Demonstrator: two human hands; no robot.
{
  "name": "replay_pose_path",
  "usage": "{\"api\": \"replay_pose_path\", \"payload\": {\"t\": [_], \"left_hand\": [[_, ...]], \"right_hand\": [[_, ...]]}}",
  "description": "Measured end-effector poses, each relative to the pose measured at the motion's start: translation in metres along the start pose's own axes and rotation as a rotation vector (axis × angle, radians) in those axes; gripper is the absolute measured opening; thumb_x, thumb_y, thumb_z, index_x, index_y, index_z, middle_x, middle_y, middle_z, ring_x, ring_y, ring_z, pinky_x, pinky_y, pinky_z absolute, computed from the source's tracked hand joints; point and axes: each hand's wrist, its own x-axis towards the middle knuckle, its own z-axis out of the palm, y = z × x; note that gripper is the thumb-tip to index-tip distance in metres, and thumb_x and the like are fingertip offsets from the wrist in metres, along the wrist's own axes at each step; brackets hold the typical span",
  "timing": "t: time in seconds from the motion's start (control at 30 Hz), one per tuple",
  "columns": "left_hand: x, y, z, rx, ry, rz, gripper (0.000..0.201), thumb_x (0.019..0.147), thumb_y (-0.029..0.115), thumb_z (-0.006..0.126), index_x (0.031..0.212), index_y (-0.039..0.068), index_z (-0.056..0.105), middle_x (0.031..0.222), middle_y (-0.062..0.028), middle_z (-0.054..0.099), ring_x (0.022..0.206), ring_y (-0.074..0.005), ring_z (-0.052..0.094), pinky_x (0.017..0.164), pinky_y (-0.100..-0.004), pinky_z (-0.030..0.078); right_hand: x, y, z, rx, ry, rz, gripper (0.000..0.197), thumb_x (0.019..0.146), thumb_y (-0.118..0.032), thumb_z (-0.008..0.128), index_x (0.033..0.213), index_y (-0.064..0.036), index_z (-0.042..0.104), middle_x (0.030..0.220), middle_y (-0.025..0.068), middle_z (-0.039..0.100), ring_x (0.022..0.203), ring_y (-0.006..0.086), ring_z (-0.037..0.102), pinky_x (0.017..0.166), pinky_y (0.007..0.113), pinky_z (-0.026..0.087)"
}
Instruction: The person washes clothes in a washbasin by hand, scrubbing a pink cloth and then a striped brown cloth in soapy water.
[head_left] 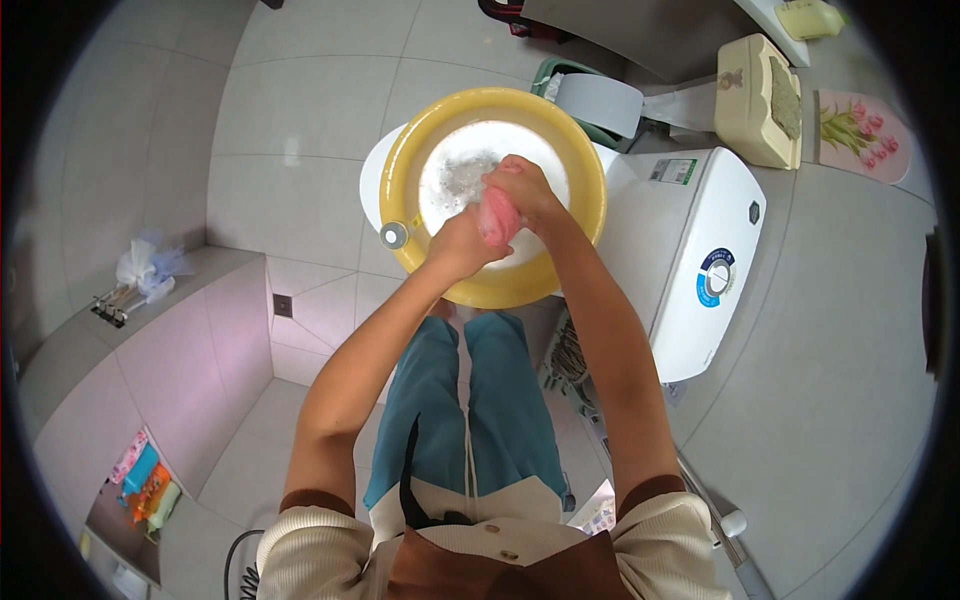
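A wet-looking pink cloth (499,216) is bunched between my two hands above a yellow basin (590,200). My left hand (462,243) is closed round its lower left end, and my right hand (524,190) grips the upper right end. Inside the basin lies white sudsy water (450,150) with a greyish patch of foam near the middle. A round silver-and-white knob (394,235) sits on the basin's left rim. The exact folds of the cloth under my fingers are hidden.
Under the basin shows a white rounded edge (374,180). Right of it stands a white water heater (690,240) with a dial. Beyond are a grey-lidded bin (600,103) and a cream box (745,110). A ledge (190,285) on the left bears a bundled plastic bag (148,268).
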Motion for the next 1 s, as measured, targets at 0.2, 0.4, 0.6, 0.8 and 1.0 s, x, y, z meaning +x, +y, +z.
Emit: {"api": "replay_pose_path", "payload": {"t": [0.2,0.4,0.6,0.8,1.0], "left_hand": [[0.016,0.001,0.019,0.604,0.116,-0.019,0.022,0.074,0.021,0.060,0.089,0.005,0.061,0.079,-0.0159,0.066,0.073,-0.0316,0.065,0.064,-0.0405,0.051],[0.020,-0.013,0.026,0.813,0.089,0.116,0.017,0.073,0.017,0.059,0.085,0.005,0.063,0.075,-0.0154,0.065,0.068,-0.0299,0.065,0.063,-0.0382,0.052],[0.013,0.008,-0.002,0.276,-0.213,-0.129,0.020,0.078,0.018,0.058,0.091,0.003,0.064,0.084,-0.0121,0.066,0.073,-0.0225,0.064,0.061,-0.0350,0.050],[0.002,-0.023,0.002,-1.377,-0.635,-0.335,0.050,0.083,0.032,0.059,0.120,0.001,0.047,0.089,-0.0068,0.056,0.068,-0.0139,0.051,0.047,-0.0200,0.038],[-0.012,0.000,0.024,-1.841,-0.521,-0.332,0.045,0.084,0.032,0.055,0.116,0.002,0.047,0.095,-0.0106,0.054,0.079,-0.0187,0.055,0.051,-0.0232,0.044]], "right_hand": [[0.041,0.040,-0.013,-0.142,0.146,-0.088,0.009,0.064,-0.003,0.058,0.069,-0.0055,0.050,0.065,0.0020,0.048,0.059,0.0141,0.047,0.053,0.031,0.043],[0.042,0.043,-0.002,-0.856,0.282,-0.110,0.016,0.066,-0.014,0.062,0.076,-0.0033,0.057,0.074,0.0126,0.060,0.074,0.0277,0.061,0.071,0.040,0.047],[0.017,0.027,-0.010,-0.499,0.006,-0.024,0.049,0.083,-0.043,0.052,0.113,-0.0038,0.049,0.110,0.0159,0.056,0.101,0.0295,0.056,0.087,0.040,0.044],[-0.016,0.008,-0.035,0.526,-0.450,-0.049,0.067,0.092,-0.055,0.034,0.138,-0.0081,0.029,0.140,0.0165,0.031,0.123,0.0269,0.040,0.099,0.041,0.037],[-0.041,0.004,-0.008,0.834,-0.678,-0.076,0.058,0.090,-0.050,0.043,0.133,-0.0117,0.033,0.127,0.0139,0.045,0.114,0.0311,0.047,0.093,0.049,0.043]]}}
